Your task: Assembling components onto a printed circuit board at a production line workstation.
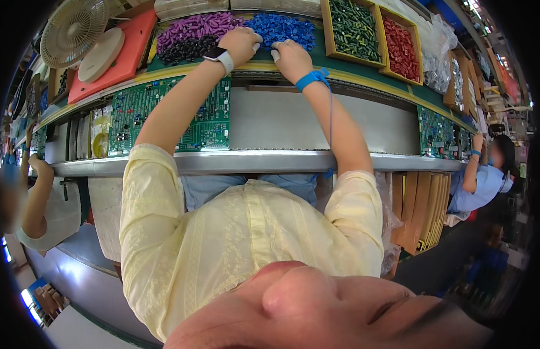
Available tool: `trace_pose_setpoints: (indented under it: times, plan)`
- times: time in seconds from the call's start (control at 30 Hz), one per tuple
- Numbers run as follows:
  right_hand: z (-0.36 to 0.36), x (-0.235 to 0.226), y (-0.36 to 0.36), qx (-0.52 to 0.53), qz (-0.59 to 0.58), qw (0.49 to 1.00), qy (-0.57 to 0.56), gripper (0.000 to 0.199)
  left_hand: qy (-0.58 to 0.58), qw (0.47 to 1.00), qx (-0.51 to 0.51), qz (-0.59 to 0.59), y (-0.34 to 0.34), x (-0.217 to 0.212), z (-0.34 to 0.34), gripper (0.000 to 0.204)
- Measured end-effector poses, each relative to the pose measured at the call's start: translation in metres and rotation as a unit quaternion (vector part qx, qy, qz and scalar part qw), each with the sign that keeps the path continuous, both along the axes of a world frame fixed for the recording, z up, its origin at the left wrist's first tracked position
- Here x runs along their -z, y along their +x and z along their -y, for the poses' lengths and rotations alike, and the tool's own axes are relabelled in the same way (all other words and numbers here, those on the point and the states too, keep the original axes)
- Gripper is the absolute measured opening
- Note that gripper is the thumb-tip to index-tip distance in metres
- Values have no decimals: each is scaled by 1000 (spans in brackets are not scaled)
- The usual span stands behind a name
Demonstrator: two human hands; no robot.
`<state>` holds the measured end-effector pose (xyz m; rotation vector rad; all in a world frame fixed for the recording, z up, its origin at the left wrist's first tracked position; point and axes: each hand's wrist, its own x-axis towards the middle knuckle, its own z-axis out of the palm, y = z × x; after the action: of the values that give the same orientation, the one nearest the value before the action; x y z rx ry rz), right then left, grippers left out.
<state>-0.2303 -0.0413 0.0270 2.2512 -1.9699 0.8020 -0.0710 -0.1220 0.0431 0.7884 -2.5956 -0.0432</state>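
Note:
My left hand (240, 46) reaches to where the purple parts (194, 26) and the blue parts (284, 30) meet. Its fingers are curled in, with a pale cover on a fingertip. At the front edge of the blue pile, my right hand (293, 61) has thumb and fingers drawn together, pale covers on the tips. Anything pinched in either hand is too small or hidden to make out. Below the purple heap lie black parts (188, 50). A watch (219, 57) is on my left wrist, and a blue corded strap (312, 79) circles my right.
Boxes of green parts (352, 30) and red parts (401, 49) stand at the right. Green circuit boards (171, 116) sit on the line nearer me, beside a grey panel (287, 125). A fan (74, 30) is far left. People work on both sides.

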Motion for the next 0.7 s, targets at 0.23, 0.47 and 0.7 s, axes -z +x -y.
trace_pose_setpoints:
  times: [0.23, 0.47, 0.7]
  plan:
    - [-2, 5, 4, -24, -71, 996, -51, 8, -30, 998, 13, 61, -10, 9, -4, 16]
    - [-9, -1, 6, -35, -111, 992, -46, 4, -59, 995, -3, 82, -14, 14, 2, 13]
    - [-50, -39, 69, -242, 66, 964, 91, 11, -72, 984, 0, 164, -15, 3, 8, 13]
